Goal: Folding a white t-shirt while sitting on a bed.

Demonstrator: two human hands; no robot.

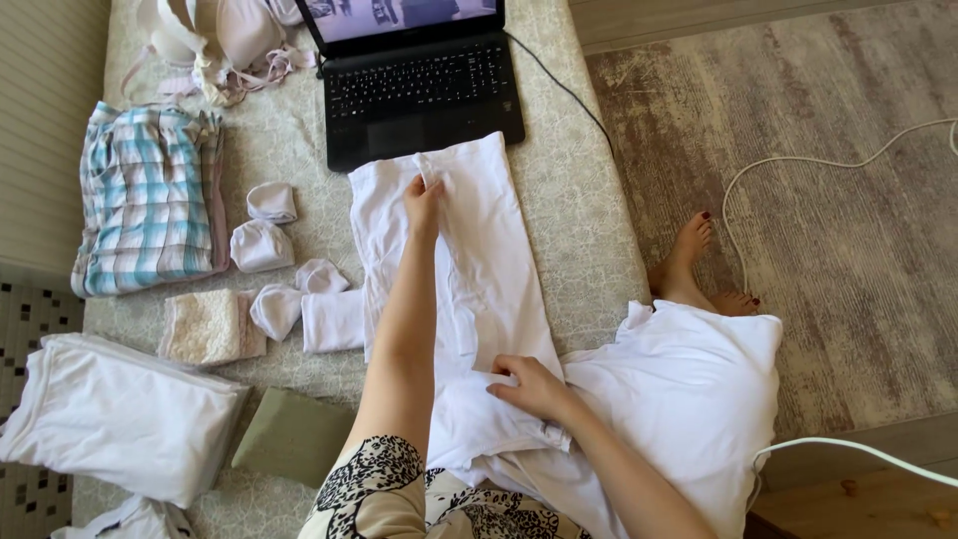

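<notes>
Our left hand point(423, 195) pinches the far edge of the white garment point(479, 269) on the bed point(589, 200); our right hand point(529, 387) presses flat on its near fold. We judge the fold may slip: the unfolded part hangs off the bed beside the right hand, and the laptop point(419, 90) just beyond the left hand could snag the cloth.

The laptop point(419, 80) screen is cut off by the top edge. The left hand point(423, 200) and forearm hide part of the white garment point(479, 260).

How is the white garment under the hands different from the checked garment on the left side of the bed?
The white garment is plain, while the checked garment has blue and white squares. The white garment lies long and only partly folded, hanging over the bed edge; the checked garment is a finished folded stack. The left hand and right hand touch only the white garment. Both lie on the bed.
</notes>
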